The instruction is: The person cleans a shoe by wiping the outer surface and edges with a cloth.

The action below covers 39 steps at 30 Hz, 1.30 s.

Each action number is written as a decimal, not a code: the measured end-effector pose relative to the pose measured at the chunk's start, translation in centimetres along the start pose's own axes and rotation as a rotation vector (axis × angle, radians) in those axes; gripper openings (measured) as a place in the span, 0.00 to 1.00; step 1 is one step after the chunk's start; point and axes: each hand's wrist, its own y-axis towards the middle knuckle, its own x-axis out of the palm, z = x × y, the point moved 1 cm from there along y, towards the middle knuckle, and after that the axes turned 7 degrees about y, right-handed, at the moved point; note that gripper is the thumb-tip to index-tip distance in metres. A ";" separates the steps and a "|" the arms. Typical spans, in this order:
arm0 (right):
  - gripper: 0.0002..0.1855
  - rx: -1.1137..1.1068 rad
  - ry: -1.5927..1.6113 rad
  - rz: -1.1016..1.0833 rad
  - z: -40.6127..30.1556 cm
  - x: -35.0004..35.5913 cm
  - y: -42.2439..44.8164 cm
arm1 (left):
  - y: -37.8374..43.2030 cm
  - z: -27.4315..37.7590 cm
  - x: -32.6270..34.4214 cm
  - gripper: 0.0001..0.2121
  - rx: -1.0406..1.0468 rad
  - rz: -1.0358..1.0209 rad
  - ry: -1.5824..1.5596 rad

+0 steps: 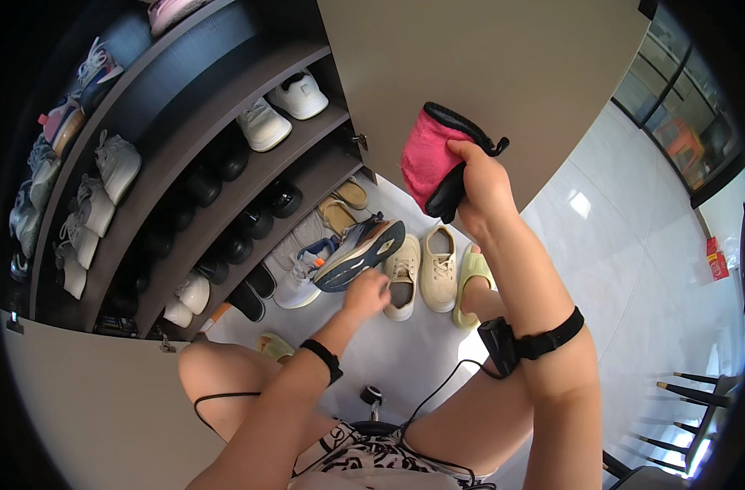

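Observation:
My right hand (486, 184) holds up a pink cloth mitt with black trim (431, 159) in front of the cabinet door. Down at the floor, my left hand (366, 295) is beside a running shoe (360, 257) tilted so that its dark sole shows; whether the fingers grip it I cannot tell. That shoe leans by a white and blue sneaker (299, 285). Just right of my left hand stand two cream lace-up shoes (402, 275) (439, 269), toes pointing different ways. Black straps circle both my arms.
An open shoe cabinet (250, 116) with several shelves of shoes rises at the left. Its doors (483, 55) (90, 392) stand open. Sandals (339, 214) and black slippers (253, 294) lie along its base. A stool caster (370, 395) is between my legs, and a cable runs across them.

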 end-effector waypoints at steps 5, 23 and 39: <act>0.14 0.009 0.030 -0.006 0.5 -0.6 0.3 | -2.9 3.5 6.3 0.29 0.013 -0.241 0.091; 0.14 -0.004 0.035 -0.016 -0.9 0.2 -0.9 | -6.1 -1.6 10.9 0.19 -1.179 -0.235 -1.255; 0.18 -0.138 0.169 -0.073 -0.7 0.3 -2.0 | -3.6 3.8 -3.8 0.18 -0.615 -0.007 -2.209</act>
